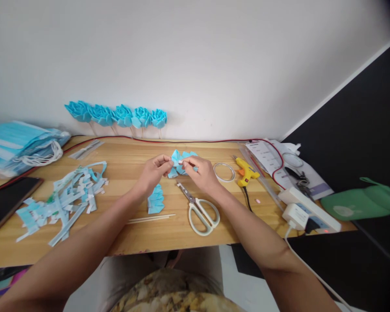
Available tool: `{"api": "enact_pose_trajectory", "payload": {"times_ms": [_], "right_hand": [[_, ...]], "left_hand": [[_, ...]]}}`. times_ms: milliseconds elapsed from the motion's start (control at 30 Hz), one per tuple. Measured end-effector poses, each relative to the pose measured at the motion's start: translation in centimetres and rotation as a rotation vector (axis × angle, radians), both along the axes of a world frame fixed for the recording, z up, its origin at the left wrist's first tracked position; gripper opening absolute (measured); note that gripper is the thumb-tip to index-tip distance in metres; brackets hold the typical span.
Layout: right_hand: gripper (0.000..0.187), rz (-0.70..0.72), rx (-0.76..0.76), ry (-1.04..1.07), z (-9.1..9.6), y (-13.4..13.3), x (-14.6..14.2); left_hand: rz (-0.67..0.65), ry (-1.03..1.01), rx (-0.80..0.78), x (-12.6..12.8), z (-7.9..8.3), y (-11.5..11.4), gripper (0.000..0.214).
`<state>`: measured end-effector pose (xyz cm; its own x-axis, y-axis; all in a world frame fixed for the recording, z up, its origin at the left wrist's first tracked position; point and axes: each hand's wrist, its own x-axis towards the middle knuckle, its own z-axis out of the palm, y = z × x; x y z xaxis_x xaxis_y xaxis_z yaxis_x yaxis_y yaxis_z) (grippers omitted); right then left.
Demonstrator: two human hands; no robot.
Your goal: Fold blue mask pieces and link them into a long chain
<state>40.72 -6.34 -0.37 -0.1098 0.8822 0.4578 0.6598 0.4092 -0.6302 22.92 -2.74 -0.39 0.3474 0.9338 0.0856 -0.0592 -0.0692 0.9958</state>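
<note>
Wears patterned top (pixel 172 295), nearest. Has scraps (pixel 65 197) piled left, likely out of the way. Pinches blue petal (pixel 176 156) in left hand (pixel 159 169) and right hand (pixel 199 170) over table (pixel 130 154), seemingly for control. Has scissors (pixel 193 200), glue gun (pixel 246 170) rightward, probably for reach.

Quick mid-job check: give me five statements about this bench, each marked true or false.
1. The left hand is at a blue piece. True.
2. The right hand holds the scissors. False: the scissors lie on the table, and the right hand is not on them.
3. Four blue flowers stand along the wall. False: there are five flowers.
4. The glue gun lies right of the ring. True.
5. The phone is beside the bottle. False: the phone is at the far left.
</note>
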Motion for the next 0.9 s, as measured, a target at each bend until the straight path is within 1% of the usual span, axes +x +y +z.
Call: {"api": "enact_pose_trajectory", "payload": {"times_ms": [67, 167, 233, 367, 400, 467, 567, 667, 767, 900], "right_hand": [[0.021, -0.013, -0.003, 0.009, 0.07, -0.05, -0.02], [0.023, 0.013, -0.021, 0.048, 0.21, -0.18, -0.01], [0.025, 0.033, -0.058, 0.141, 0.27, -0.18, 0.08], [0.028, -0.024, -0.141, 0.400, 0.25, 0.21, 0.46], [0.028, -0.020, -0.164, 0.442, 0.26, 0.31, 0.56], [0.030, 0.033, -0.221, 0.492, 0.33, 0.43, 0.69], [0.032, 0.120, -0.289, 0.517, 0.45, 0.35, 0.74], [0.028, 0.157, -0.316, 0.510, 0.39, 0.27, 0.69], [0.022, 0.150, -0.323, 0.511, 0.17, 0.36, 0.63], [0.020, 0.113, -0.315, 0.494, -0.11, 0.54, 0.62]], "left_hand": [[0.009, -0.010, -0.009, -0.02, -0.02, 0.03, 0.020], [0.005, -0.017, -0.006, -0.03, -0.05, 0.06, 0.019], [-0.004, -0.025, -0.002, -0.08, -0.07, 0.10, 0.019], [-0.061, -0.048, -0.013, -0.27, -0.04, 0.20, 0.020], [-0.084, -0.044, -0.013, -0.32, 0.00, 0.20, 0.021], [-0.122, -0.024, -0.005, -0.36, 0.16, 0.14, 0.022], [-0.136, 0.023, 0.003, -0.34, 0.44, 0.01, 0.021], [-0.096, 0.044, 0.002, -0.31, 0.54, 0.01, 0.020], [-0.061, 0.057, 0.018, -0.31, 0.45, 0.13, 0.019], [-0.075, 0.096, 0.043, -0.29, 0.21, 0.29, 0.021]]}}
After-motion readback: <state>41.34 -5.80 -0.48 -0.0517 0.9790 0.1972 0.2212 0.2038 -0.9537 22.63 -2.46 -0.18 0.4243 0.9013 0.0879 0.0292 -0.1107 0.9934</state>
